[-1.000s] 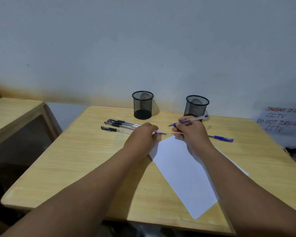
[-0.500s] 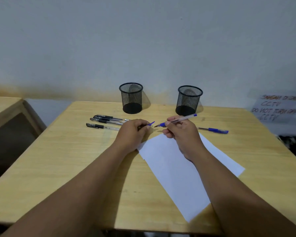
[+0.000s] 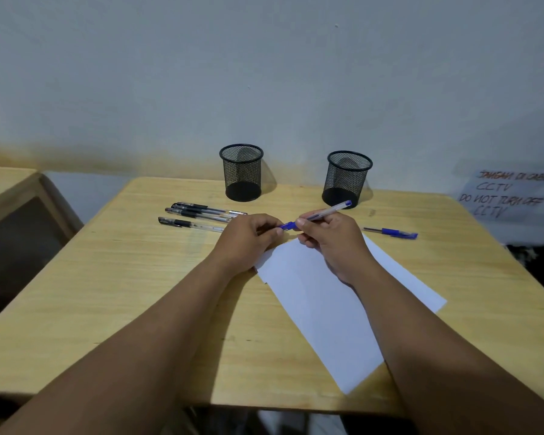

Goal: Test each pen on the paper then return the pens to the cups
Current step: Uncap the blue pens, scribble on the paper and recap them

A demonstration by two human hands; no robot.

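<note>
My right hand (image 3: 330, 237) grips a blue pen (image 3: 330, 210) by its clear barrel, above the white paper (image 3: 324, 302). My left hand (image 3: 248, 240) pinches the blue cap (image 3: 287, 226) at the pen's tip end; cap and pen meet between the hands. Three black pens (image 3: 198, 213) lie on the table left of my hands. Another blue pen (image 3: 391, 232) lies to the right of the paper. Two black mesh cups stand at the back, the left cup (image 3: 242, 172) and the right cup (image 3: 347, 178), both seemingly with nothing inside.
The wooden table (image 3: 107, 293) ends at a wall behind the cups. A second wooden desk (image 3: 10, 189) stands to the left. A handwritten paper sign (image 3: 509, 196) hangs at the far right.
My left hand lifted the blue cap off the table and brought it to the pen's tip; the gap between cap and pen has closed. The head view shifted slightly.
</note>
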